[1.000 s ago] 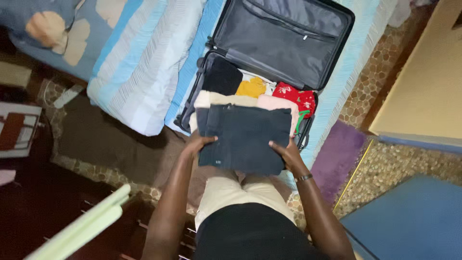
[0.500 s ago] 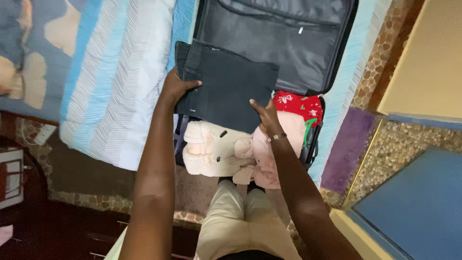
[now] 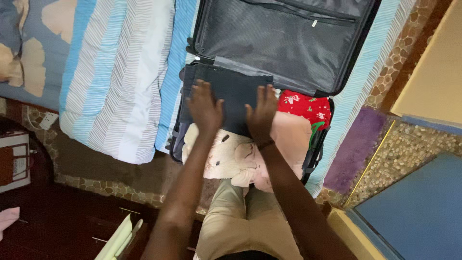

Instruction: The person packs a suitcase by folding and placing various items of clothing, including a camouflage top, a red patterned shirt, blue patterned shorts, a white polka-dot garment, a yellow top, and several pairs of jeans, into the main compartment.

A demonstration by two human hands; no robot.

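A folded dark grey garment [image 3: 231,89] lies in the far part of an open black suitcase [image 3: 337,84] on the bed. My left hand [image 3: 204,107] and my right hand [image 3: 262,113] both rest flat on it, fingers spread, palms down. Nearer to me in the case lie a cream fluffy garment [image 3: 216,156] and a pink one [image 3: 288,139]. A red patterned cloth [image 3: 305,105] sits at the case's right side. The suitcase lid [image 3: 279,41] stands open behind, lined in grey with a zip pocket.
A blue and white striped duvet [image 3: 115,82] covers the bed to the left. A purple mat [image 3: 351,149] and a blue surface [image 3: 414,212] lie on the pebble-patterned floor at the right. Dark furniture [image 3: 57,226] stands at lower left, with a pale green object [image 3: 118,238] on it.
The dark garment went from held in both hands above the case to lying in its far part. Both hands let go of its edges and now press flat on top.
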